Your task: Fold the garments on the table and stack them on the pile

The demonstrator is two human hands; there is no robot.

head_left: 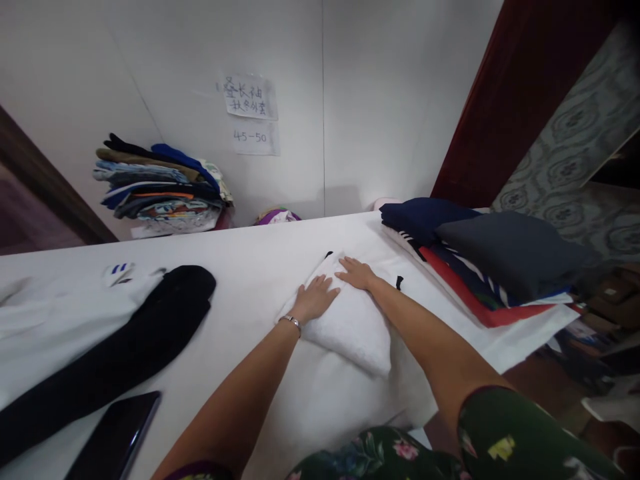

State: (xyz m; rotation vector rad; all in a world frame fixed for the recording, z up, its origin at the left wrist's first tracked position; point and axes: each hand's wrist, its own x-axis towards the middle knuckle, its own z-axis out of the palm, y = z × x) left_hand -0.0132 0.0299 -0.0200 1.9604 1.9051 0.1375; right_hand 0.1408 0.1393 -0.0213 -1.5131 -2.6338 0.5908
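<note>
Folded white garment: a plump packet (350,337) on the white-covered worktop (240,320), between the far and near edges, one corner turned towards the near edge; the folds lie one over another, so the bundle presumably needs weight to stay flat.
Left hand: palm down (315,299) on the packet's left part, fingers a little spread, pinching nothing; a silver wristband (291,323) sits behind it; the hand seems set there to pin the layers.
Right hand: flat (356,273) near the packet's far corner, fingers loosely fanned, gripping nothing; placed beside the left one, it likely shares the pressure across the cloth.
Right-hand stack: dark grey folded garment (515,250) and navy folded garment (425,217) on top, red garment (465,300) below; kept by the worktop's right edge, perhaps to leave the middle for handling.
Left edge: a white garment (115,307) and a black garment (150,340) lie loosely spread; a smartphone (115,433) rests nearer the near edge, probably within reach.
Beyond the far edge: a tall pile of folded clothes (160,183) against the wall, its support hidden; handwritten paper signs (251,98) hang above, presumably as labels.
</note>
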